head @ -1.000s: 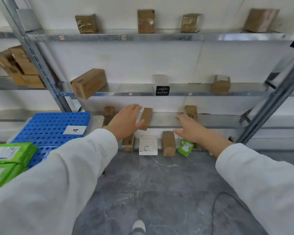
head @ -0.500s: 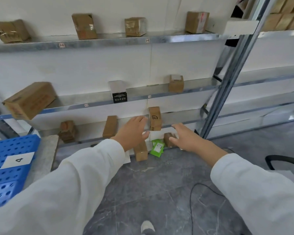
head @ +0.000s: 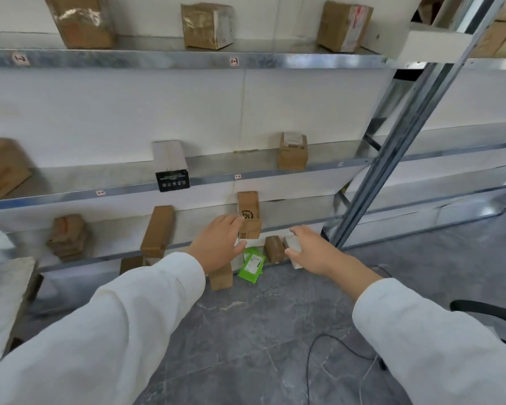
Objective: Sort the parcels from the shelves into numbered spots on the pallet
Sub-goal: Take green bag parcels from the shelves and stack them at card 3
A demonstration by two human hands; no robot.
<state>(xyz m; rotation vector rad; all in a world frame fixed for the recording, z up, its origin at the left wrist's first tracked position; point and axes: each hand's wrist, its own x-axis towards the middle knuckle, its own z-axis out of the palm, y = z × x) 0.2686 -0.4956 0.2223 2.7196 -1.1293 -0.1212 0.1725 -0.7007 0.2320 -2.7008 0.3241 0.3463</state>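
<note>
Both my grips are spread wide: left grip (head: 219, 244) touches the parcel (head: 248, 214) on its left face, right grip (head: 310, 249) hangs apart, lower right.

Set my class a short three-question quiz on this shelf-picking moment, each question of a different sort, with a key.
1. True or false: the green pouch lies on the middle shelf.
2. Which parcel is the left hand reaching for? A) the logo-printed brown box B) the black-ended white box C) the green pouch
3. Fill in: the right hand, fingers spread, grips ____.

Key: 1 false, the green pouch lies down on the floor. 2 A. 3 nothing.
</note>
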